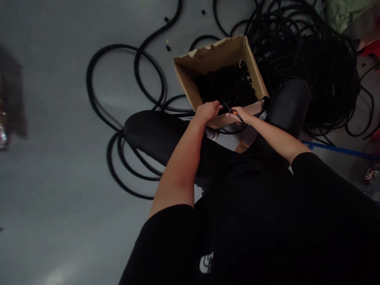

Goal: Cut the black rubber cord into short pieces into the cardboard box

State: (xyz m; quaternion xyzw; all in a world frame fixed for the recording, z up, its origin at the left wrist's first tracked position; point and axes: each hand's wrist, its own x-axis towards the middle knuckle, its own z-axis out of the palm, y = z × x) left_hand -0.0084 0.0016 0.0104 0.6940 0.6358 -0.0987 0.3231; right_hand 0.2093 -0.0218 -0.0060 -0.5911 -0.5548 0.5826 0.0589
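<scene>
My left hand [208, 111] is closed around a short length of black cable [225, 109] just above the near rim of a cardboard box [212, 55]. My right hand [241, 115] grips a small orange-handled cutter [234, 112] close to that cable, though its blades are hidden. Inside the box lies a heap of short black cable pieces [227, 85]. The box stands on the floor between my knees, and its top edges are torn in places.
A large tangle of black cable [314, 67] lies at the upper right, and loose loops of cable [127, 59] curve over the grey floor at the left. Small black pieces [168, 48] lie beyond the box. A blue strip [341, 151] and a red-and-white shoe [370, 175] sit at the right.
</scene>
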